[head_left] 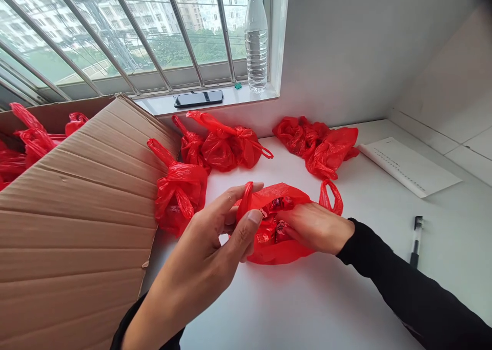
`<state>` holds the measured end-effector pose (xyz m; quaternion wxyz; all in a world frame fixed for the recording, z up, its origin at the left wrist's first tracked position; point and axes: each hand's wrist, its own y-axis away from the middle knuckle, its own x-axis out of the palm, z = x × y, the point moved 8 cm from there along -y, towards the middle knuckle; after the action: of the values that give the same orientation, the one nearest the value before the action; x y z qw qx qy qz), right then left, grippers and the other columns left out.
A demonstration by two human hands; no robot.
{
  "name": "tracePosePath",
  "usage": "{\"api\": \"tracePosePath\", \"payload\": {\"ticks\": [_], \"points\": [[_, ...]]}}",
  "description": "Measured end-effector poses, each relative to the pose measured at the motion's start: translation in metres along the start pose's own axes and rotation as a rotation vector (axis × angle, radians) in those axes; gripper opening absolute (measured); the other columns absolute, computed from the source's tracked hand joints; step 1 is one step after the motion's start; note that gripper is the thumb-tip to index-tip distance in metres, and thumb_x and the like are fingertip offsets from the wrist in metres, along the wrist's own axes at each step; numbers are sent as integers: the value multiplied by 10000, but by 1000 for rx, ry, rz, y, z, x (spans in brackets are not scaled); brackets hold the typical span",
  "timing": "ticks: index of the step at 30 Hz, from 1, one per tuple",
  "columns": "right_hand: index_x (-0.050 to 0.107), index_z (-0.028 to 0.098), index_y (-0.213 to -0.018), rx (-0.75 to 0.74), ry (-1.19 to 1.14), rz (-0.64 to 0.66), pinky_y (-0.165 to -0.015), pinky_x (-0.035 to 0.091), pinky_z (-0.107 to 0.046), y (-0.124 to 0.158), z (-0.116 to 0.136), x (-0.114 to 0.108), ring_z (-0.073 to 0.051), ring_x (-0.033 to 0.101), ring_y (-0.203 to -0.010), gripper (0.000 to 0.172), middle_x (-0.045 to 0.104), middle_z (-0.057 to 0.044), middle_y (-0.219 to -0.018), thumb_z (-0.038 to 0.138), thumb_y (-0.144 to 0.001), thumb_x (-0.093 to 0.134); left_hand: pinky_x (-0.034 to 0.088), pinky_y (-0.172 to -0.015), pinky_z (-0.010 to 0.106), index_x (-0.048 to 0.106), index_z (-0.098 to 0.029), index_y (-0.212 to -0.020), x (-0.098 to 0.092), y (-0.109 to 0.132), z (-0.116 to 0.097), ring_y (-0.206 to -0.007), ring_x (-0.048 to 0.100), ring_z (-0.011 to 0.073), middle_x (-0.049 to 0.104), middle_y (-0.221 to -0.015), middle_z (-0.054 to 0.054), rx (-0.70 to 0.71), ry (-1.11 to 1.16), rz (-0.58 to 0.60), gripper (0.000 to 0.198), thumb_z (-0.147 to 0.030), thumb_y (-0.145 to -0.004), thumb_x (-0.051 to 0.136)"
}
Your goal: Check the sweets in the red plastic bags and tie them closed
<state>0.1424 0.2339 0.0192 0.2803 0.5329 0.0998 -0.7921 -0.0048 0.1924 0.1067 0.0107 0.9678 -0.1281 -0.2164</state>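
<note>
An open red plastic bag (274, 255) lies on the white table, with several red wrapped packets (265, 235) inside. My left hand (215, 242) pinches the bag's left handle between thumb and fingers. My right hand (317, 227) reaches into the bag from the right; its fingertips are among the packets and partly hidden, so whether they grip one is unclear. The bag's right handle (336, 201) stands up loose behind my right wrist.
A cardboard box (84, 227) holding red bags is at the left. Tied red bags (180, 191) and crumpled red bags (319, 145) lie behind. A paper (407, 165) and pen (416, 242) are right. On the sill are a phone (199, 99) and bottle (256, 47).
</note>
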Motion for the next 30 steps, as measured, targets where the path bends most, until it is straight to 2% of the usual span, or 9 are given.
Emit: {"api": "tracePosePath", "payload": {"ticks": [3, 8, 14, 19, 22, 26, 30], "points": [[677, 193, -971, -94, -29, 30, -606, 364, -298, -6, 10, 4, -174, 591, -695, 218, 694, -43, -825, 196, -961, 459, 413, -539, 220, 508, -263, -984, 0, 0, 0, -604, 481, 102, 531, -691, -61, 0, 3, 7, 211, -470, -986, 549], [627, 168, -931, -66, -62, 84, -572, 321, -285, -16, 6, 17, -175, 570, -701, 104, 675, -56, -844, 216, -913, 537, 407, -548, 217, 501, -273, -982, 1, 2, 0, -605, 466, 98, 496, -668, -75, 16, 10, 44, 154, -421, -1005, 533], [576, 184, -922, -51, -128, 29, -583, 342, -267, -19, 1, 12, -140, 563, -718, 146, 668, -34, -900, 221, -968, 443, 431, -576, 214, 521, -297, -1038, 1, 1, 0, -616, 484, 97, 510, -679, -82, 32, 14, 30, 125, -412, -1000, 547], [590, 184, -832, -61, -122, 109, -564, 314, -277, -18, -1, 23, -141, 542, -672, 114, 658, -30, -828, 263, -911, 566, 418, -568, 210, 537, -311, -1071, 0, 2, 0, -611, 474, 93, 504, -676, -86, 33, 2, 24, 101, -386, -1004, 549], [594, 192, -867, -72, -150, 132, -577, 340, -271, -18, -1, 25, -152, 567, -716, 66, 669, -36, -869, 235, -902, 559, 430, -585, 213, 541, -305, -1048, 0, 4, -2, -614, 484, 94, 496, -674, -85, 51, -3, 21, 93, -383, -999, 558], [567, 198, -867, -50, -190, 130, -593, 361, -272, -19, -1, 22, -156, 577, -735, 45, 667, -28, -882, 209, -902, 541, 428, -563, 217, 542, -312, -1142, -1, 4, -2, -613, 494, 102, 500, -667, -79, 33, -2, 17, 171, -413, -1003, 540], [557, 200, -820, -37, -203, 143, -604, 356, -289, -18, 0, 25, -172, 575, -747, 96, 654, -29, -865, 254, -891, 593, 436, -585, 213, 548, -291, -1060, -1, 2, -3, -592, 489, 96, 498, -629, -85, 35, 1, 14, 135, -411, -1000, 551]]}}
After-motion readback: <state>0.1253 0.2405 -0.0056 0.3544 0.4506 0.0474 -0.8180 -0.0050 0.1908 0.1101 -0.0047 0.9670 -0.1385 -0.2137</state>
